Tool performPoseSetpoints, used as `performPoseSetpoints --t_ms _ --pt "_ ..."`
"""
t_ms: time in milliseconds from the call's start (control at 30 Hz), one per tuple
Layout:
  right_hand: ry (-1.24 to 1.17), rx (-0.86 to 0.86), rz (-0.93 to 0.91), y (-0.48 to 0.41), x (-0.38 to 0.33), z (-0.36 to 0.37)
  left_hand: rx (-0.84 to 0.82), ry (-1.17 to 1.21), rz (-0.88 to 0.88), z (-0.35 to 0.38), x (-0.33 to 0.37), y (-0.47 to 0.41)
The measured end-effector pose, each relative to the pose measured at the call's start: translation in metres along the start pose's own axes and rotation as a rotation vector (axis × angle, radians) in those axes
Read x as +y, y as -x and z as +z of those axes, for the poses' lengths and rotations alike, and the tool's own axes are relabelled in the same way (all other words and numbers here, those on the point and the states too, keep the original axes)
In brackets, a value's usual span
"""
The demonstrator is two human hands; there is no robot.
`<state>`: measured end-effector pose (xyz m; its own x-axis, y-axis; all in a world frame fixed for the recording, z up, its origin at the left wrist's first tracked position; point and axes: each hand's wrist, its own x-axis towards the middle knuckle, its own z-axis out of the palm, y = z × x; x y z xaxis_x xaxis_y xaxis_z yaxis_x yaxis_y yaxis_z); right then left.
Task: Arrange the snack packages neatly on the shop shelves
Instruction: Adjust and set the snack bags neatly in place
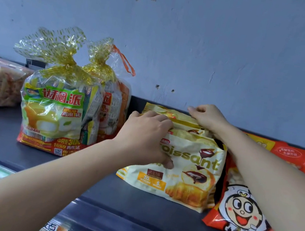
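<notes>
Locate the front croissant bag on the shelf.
In the head view, the front croissant bag sits right of centre on the shelf, between the tied pie bags on its left and the red cartoon bag at its right, gripped by the left hand.

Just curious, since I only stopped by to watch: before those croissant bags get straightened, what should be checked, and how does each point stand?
1. Grip of left hand on front bag: ok, thumb in front, fingers over the top.
2. Grip of right hand on rear bag: ok, it pinches the top edge.
3. Front bag upright: not ok, it leans back.
4. The red bag tidy: not ok, it lies slanted against the croissant bags.
5. Free shelf towards the pie bags: ok.
6. Number of bags behind: cannot tell.
</notes>
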<state>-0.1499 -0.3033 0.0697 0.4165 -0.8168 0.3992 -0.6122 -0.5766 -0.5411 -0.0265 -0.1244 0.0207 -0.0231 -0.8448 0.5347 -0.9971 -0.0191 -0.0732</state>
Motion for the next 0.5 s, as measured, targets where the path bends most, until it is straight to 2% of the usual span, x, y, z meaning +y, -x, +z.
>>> performPoseSetpoints --t_ms 67,133,200,267,367,433,500 --pt "-0.120 -0.066 0.011 0.013 -0.001 -0.007 0.017 0.004 0.007 0.002 0.002 0.000" --pt "-0.149 -0.224 0.020 0.028 -0.003 -0.014 0.004 0.042 0.040 -0.002 -0.003 0.001" --pt "-0.099 -0.391 -0.013 0.041 -0.003 -0.021 -0.066 0.123 0.070 -0.013 -0.014 -0.001" --pt "-0.095 -0.486 -0.050 0.050 -0.001 -0.028 -0.193 0.244 0.028 -0.026 -0.031 -0.004" --pt "-0.234 -0.603 -0.079 0.064 0.004 -0.041 -0.365 0.735 -0.082 -0.029 -0.059 -0.008" --pt "-0.213 -0.726 -0.103 0.073 0.005 -0.048 -0.319 1.092 -0.155 -0.016 -0.073 -0.015" --pt "-0.075 -0.794 -0.123 0.082 0.002 -0.051 -0.257 1.250 -0.286 -0.001 -0.081 -0.023"
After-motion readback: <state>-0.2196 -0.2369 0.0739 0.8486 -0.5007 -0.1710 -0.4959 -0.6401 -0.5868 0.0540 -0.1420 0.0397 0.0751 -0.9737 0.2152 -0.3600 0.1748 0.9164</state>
